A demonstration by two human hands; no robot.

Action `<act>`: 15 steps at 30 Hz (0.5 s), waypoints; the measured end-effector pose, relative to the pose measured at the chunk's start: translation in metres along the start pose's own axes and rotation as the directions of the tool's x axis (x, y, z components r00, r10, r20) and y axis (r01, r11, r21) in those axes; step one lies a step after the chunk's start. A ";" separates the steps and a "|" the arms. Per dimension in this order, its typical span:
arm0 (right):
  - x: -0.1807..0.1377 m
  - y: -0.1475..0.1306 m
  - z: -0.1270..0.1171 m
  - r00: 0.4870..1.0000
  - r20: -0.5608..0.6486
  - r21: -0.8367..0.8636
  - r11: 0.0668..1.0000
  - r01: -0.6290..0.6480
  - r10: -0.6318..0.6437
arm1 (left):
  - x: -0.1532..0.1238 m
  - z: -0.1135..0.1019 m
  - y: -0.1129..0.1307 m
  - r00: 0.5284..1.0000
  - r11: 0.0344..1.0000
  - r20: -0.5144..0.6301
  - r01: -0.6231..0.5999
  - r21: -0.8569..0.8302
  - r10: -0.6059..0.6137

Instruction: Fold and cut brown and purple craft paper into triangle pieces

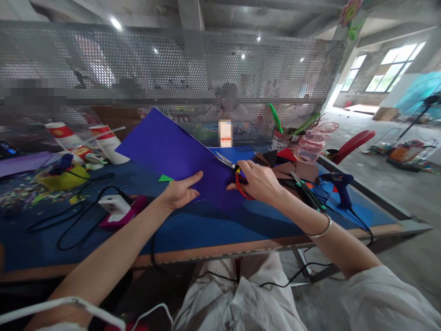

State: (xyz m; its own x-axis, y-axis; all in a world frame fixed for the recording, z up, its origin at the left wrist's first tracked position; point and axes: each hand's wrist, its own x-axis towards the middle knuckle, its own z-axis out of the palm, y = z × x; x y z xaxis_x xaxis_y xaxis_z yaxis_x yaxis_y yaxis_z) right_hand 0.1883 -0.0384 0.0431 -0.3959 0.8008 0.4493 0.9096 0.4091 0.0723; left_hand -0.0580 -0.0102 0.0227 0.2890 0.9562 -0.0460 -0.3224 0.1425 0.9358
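My left hand (184,191) grips a large purple sheet (172,151) by its near edge, thumb on top, fingers beneath. The sheet is tilted up above the blue tabletop, its far left corner raised. In my right hand (257,179) is a pair of scissors (244,185) with red and yellow handles. Their blades point left and away, at the sheet's right-hand edge; whether they bite into it I cannot tell. A small green paper piece (166,178) shows just past my left hand.
A glue gun (342,186), a utility knife (308,193) and brown and black sheets (303,172) lie at right. A pink jug (310,146) stands behind. Left are a white plug adapter (114,205), black cables, scraps (20,195) and paper tubes (110,145). A perforated metal screen (165,69) backs the table.
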 end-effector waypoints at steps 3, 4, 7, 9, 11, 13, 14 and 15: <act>0.000 0.000 -0.001 0.999 -0.031 -0.003 1.000 0.020 -0.020 | 0.000 0.000 0.001 1.000 1.000 -0.009 0.005 0.005 -0.005; 0.000 0.000 -0.001 0.999 -0.039 -0.007 1.000 0.026 -0.026 | 0.000 0.000 0.001 1.000 1.000 -0.012 0.003 0.004 -0.003; 0.000 0.000 -0.001 0.998 -0.053 -0.025 0.999 0.038 -0.040 | 0.001 -0.001 0.001 1.000 1.000 -0.001 0.008 0.004 -0.008; -0.001 0.001 0.000 0.997 -0.059 -0.037 0.999 0.039 -0.041 | 0.001 -0.003 0.001 1.000 1.000 0.016 -0.007 0.006 0.007; -0.001 0.001 0.000 0.997 -0.063 -0.044 0.998 0.036 -0.038 | 0.001 -0.004 0.000 0.999 0.999 0.034 -0.031 0.014 0.031; -0.001 0.001 0.000 0.998 -0.060 -0.043 0.999 0.030 -0.033 | 0.001 -0.005 -0.001 0.998 0.999 0.046 -0.039 0.027 0.038; -0.001 0.001 0.000 0.998 -0.056 -0.040 0.999 0.028 -0.030 | 0.001 -0.005 -0.001 0.998 0.999 0.047 -0.038 0.031 0.036; -0.002 0.001 0.000 0.998 -0.051 -0.036 0.999 0.025 -0.027 | 0.001 -0.005 -0.001 0.998 0.999 0.046 -0.033 0.030 0.032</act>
State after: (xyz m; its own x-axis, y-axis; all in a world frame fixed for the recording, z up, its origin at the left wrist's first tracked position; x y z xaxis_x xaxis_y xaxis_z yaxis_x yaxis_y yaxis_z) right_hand 0.1896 -0.0393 0.0421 -0.4137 0.7663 0.4916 0.9032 0.4135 0.1154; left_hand -0.0617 -0.0083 0.0204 0.3200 0.9474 0.0002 -0.3044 0.1026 0.9470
